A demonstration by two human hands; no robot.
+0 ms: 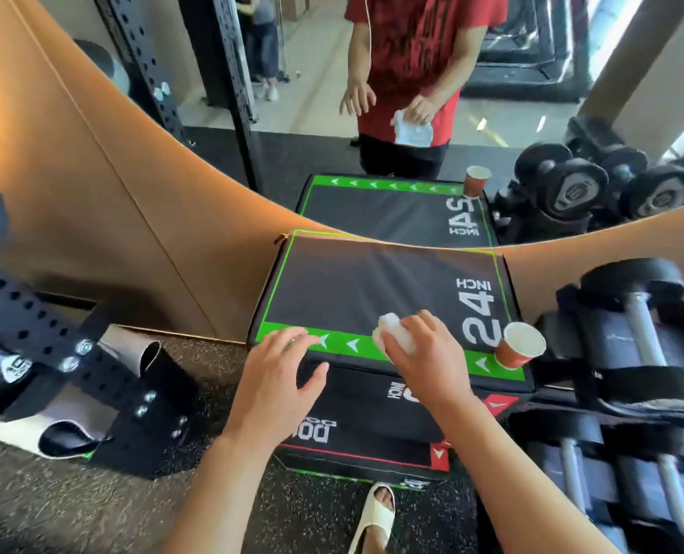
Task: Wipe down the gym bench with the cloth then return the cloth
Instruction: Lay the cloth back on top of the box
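Head view is showing the right hand (424, 349) gripping a bunched white cloth (394, 333) on the padded plyo box (372, 289), near a paper cup (520, 349). Left hand (280, 373) is resting open-fingered on the box's front edge. Cloth is looking soft and light, best kept wadded in the palm.

- The black padded box (372, 289) carries "24 INCH" in white on its top, near the right edge, running sideways.
- In the mirror (372, 113) above, the same marking shows reversed.
- On the box's front face, white letters "DO", partly hidden by a wrist.
- Lower, another "INCH", its number hidden.
- The red shirt's print cannot be read.
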